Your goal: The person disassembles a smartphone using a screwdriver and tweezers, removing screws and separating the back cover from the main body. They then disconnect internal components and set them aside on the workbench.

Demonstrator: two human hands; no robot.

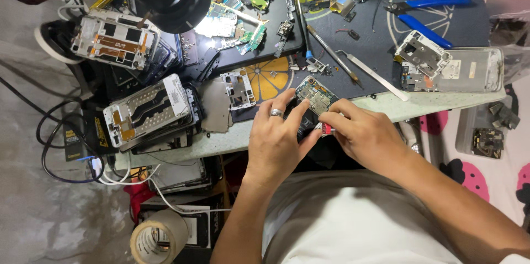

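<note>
Tape roll (pixel 158 237) sits at the lower left of the frame, with stacked phone frames (pixel 149 110) above it. At centre, the left hand (pixel 279 142), ringed, curls closed around an opened phone (pixel 312 100). The right hand (pixel 361 134) pinches a small red-tipped tool (pixel 326 128) against it. Blue-handled pliers (pixel 428 12) lie upper right.

Single head-worn view, looking steeply down from close above the cluttered workbench (pixel 386 106), the person's lap at bottom.
</note>
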